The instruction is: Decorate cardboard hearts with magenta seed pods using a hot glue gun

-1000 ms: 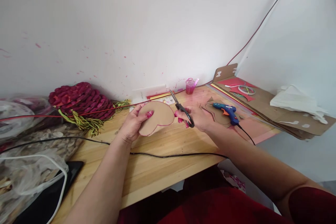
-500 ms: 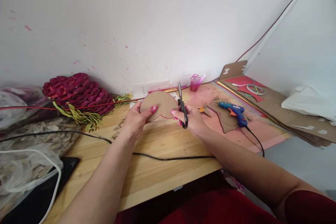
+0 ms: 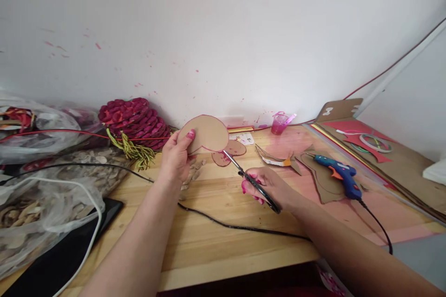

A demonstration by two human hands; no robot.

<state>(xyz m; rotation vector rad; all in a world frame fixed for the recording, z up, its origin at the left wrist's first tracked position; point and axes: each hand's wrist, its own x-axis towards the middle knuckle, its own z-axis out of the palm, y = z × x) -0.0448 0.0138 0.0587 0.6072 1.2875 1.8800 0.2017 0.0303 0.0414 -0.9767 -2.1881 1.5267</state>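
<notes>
My left hand (image 3: 177,155) grips a rounded piece of cardboard (image 3: 211,132) by its left side, thumb on top. A pink line runs along the cardboard's edge. In my right hand (image 3: 266,188) is a pair of scissors (image 3: 259,189) with black handles, the blades pointing up and left. Their tip is at the lower right edge of the cardboard; whether it touches I cannot tell. Behind and below lies a similar pink-stained cardboard cutout (image 3: 230,153) on the wooden table (image 3: 216,246). Small brown flat pieces (image 3: 193,172) lie beside my left hand.
On the right are a blue glue gun (image 3: 339,174) on cardboard, cardboard scraps (image 3: 278,161) and a stack of sheets (image 3: 414,181). A cup of pink liquid (image 3: 279,124) stands near the wall. A magenta scaly object (image 3: 135,120) and plastic bags (image 3: 62,202) fill the left. A black cable (image 3: 237,228) crosses the table.
My right hand has moved down and away from the cardboard, turning the scissors from upright to pointing up-left at its edge. My left hand alone now holds the cardboard. The view has shifted left.
</notes>
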